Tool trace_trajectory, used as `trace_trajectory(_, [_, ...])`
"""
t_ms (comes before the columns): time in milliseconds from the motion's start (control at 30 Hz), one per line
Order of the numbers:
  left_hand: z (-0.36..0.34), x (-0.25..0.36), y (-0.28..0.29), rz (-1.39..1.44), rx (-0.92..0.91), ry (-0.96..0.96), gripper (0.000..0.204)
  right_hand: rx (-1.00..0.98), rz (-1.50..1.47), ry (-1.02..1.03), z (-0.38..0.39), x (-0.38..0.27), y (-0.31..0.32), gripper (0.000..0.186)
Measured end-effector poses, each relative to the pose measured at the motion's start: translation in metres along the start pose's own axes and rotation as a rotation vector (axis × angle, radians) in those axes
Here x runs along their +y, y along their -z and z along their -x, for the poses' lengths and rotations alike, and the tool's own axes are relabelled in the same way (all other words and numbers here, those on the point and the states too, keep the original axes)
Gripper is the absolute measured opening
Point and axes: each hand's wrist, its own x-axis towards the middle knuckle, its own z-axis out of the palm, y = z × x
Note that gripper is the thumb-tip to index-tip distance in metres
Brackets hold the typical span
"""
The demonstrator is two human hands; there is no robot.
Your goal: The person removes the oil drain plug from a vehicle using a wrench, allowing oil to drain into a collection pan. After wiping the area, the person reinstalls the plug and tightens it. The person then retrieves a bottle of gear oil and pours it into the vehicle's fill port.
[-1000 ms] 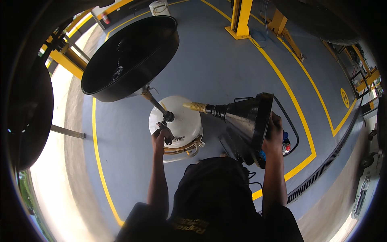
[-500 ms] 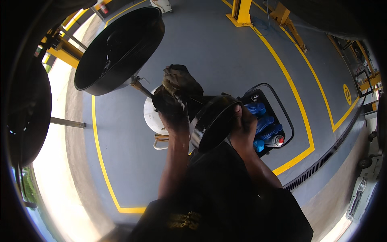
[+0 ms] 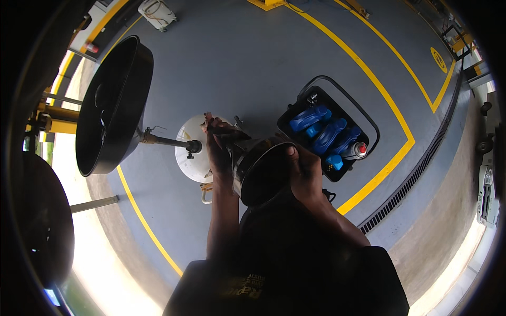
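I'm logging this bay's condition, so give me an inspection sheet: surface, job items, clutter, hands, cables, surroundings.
Surface: grey floor, marked with yellow lines.
Job items: black funnel, wide mouth toward the person.
Clutter: black caddy with blue bottles and a red-capped can.
Hands: right hand grips the funnel's rim; left hand at its other side, grip unclear.
Cables: tan hose-like loop beside the white drum.
Surroundings: black pan tilted on the drum's tube; white wheeled unit beyond.
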Motion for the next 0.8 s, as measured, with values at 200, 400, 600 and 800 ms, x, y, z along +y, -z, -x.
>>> trace_trajectory(200, [-0.023, -0.003, 0.092, -0.048, 0.015, 0.059, 0.04, -0.025, 0.179, -0.022, 0.01, -0.018, -0.025, 0.036])
trace_trajectory(400, [0.021, 0.058, -0.012, 0.09, -0.031, 0.128, 0.06, 0.12, 0.022, -0.095, 0.034, -0.005, -0.048, 0.047])
trace_trajectory(600, [0.042, 0.1, -0.074, -0.267, 0.159, 0.044, 0.04, 0.039, 0.305, 0.194, 0.04, -0.018, -0.076, 0.051])
trace_trajectory(800, [0.028, 0.12, -0.045, -0.597, 0.234, 0.12, 0.041, -0.072, 0.407, 0.35, 0.05, -0.037, -0.094, 0.056])
